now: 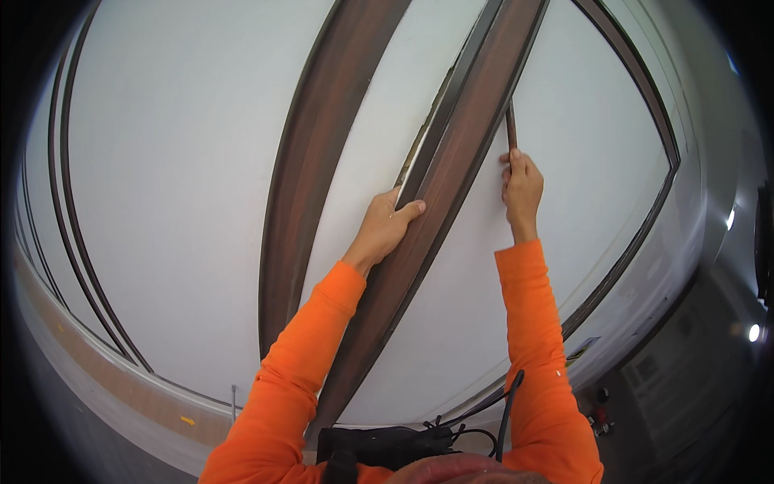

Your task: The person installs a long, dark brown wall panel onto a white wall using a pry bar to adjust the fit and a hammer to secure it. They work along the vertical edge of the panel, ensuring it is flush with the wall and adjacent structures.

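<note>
A long dark brown wooden trim board (pixel 459 153) runs diagonally across a white panel surface (pixel 201 185). My left hand (pixel 383 228) is closed on its left edge, thumb on the face and fingers tucked out of sight behind. Beside that edge, a narrow gap (pixel 427 129) exposes a rough, yellowish-brown strip. My right hand (pixel 522 185) grips a thin reddish-brown bar (pixel 511 125) upright at the board's right side. The bar's upper end meets the board's right edge; whether it goes behind cannot be seen.
Another wide dark brown trim board (pixel 322 161) stands to the left. Dark trim (pixel 645 73) frames the panel's right side. A black bag (pixel 379 444) and a black cable (pixel 509 415) hang close to my body. A bright lamp (pixel 754 332) shines at far right.
</note>
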{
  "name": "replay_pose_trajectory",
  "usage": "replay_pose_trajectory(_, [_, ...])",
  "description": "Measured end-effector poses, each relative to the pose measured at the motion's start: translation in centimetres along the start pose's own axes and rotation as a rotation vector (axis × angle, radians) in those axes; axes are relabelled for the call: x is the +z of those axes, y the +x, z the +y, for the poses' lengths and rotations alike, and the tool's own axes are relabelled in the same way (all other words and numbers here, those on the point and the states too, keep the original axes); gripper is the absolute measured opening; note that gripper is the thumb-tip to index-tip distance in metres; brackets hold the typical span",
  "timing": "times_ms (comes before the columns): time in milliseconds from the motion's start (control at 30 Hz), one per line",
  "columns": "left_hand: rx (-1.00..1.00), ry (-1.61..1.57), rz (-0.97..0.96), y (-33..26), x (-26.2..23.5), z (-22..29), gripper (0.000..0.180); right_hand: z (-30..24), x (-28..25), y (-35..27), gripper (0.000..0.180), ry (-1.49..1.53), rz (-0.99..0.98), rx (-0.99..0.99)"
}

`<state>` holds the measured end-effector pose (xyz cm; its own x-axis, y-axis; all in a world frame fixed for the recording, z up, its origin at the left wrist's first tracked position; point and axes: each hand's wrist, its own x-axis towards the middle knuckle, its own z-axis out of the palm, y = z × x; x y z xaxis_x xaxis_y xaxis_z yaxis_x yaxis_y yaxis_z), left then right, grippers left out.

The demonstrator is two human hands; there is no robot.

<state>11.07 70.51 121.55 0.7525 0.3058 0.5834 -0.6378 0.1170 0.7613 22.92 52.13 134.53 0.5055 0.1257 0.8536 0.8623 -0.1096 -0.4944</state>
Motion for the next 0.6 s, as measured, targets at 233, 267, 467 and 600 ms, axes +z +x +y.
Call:
replay_pose_trajectory(233, [0.032, -0.035, -0.003, 0.1, 0.2, -0.2, 0.034, -4.6, 2.5, 5.1, 0.044, 0.024, 0.055, 0.051])
replay_pose_trajectory(267, [0.025, -0.025, -0.006, 0.2, 0.2, -0.4, 0.035, -4.0, 2.7, 5.3, 0.044, 0.005, 0.085, 0.031])
replay_pose_trajectory(467, [0.023, -0.003, 0.012, 0.6, 0.2, -0.2, 0.040, -3.5, 3.1, 6.3, 0.042, 0.075, 0.020, 0.088])
replay_pose_trajectory(600, [0.036, -0.012, 0.052, -0.5, 1.2, 0.0, 0.032, -3.5, 2.9, 5.9, 0.043, 0.085, 0.030, 0.122])
